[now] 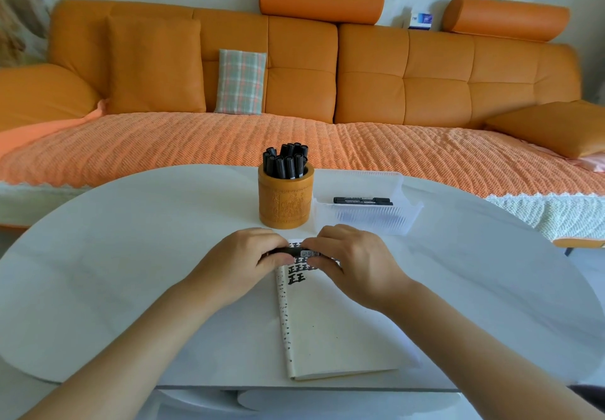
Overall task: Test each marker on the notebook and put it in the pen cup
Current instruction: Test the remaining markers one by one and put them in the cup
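While the left hand [248, 256] pinched one end and the right hand [347, 259] pinched the other, the black marker [299, 251] lay sideways between them, just over the far end of the notebook [330, 324]. It was thin and dark, with a small white label near the right hand. The print on that label was too tiny to read. Both ends of the marker were hidden inside the curled fingers, so its cap could not be seen. Thick black test marks sat in rows on the cream page, partly covered by the hands. Just beyond stood the orange pen cup [285, 203], full of capped markers [286, 161]. To its right, a clear tray [366, 218] held two more markers [361, 201] on the white table [131, 239].
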Demonstrator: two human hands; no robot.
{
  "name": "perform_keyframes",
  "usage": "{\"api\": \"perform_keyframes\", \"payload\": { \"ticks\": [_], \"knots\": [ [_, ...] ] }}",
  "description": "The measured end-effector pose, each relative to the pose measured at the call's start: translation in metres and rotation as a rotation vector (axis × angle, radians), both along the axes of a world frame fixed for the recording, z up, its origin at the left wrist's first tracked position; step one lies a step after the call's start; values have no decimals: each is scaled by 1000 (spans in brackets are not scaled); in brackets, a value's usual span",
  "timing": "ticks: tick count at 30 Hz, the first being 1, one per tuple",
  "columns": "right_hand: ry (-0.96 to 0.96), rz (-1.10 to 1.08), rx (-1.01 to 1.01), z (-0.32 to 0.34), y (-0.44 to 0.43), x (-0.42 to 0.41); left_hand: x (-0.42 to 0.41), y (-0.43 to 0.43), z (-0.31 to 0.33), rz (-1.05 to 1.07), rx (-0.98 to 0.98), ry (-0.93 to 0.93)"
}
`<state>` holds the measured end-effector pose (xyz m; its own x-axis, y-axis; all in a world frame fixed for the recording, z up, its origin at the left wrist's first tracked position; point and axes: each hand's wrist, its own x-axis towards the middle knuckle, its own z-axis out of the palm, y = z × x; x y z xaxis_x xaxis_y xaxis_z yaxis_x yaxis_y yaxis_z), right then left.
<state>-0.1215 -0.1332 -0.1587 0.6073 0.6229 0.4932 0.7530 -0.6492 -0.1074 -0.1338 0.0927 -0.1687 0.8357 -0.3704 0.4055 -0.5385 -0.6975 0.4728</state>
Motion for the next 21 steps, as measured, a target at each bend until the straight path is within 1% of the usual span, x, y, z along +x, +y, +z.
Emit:
{"api": "perform_keyframes", "payload": {
  "ticks": [2,5,7,10,12,14,17,19,21],
  "knots": [
    [-9,-3,2,-2,2,-1,-1,0,0,-12,-27,-20],
    [93,-37,23,-5,6,-3,0,1,1,-35,10,-78],
    [222,-61,25,-3,9,-3,2,1,2,-46,58,-120],
    [466,-57,94,1,10,0,3,1,3,-50,95,-168],
    [563,-51,149,3,9,1,5,1,5,-50,107,-204],
    [593,-70,165,3,8,2,8,-2,8,-60,100,-228],
    [585,-94,153,5,10,4,17,-5,13,-60,67,-252],
    [592,-93,198,10,12,9,24,-6,15,-54,29,-231],
    [583,-120,289,16,12,16,33,-7,18,-49,-55,-207]
  ]
}}
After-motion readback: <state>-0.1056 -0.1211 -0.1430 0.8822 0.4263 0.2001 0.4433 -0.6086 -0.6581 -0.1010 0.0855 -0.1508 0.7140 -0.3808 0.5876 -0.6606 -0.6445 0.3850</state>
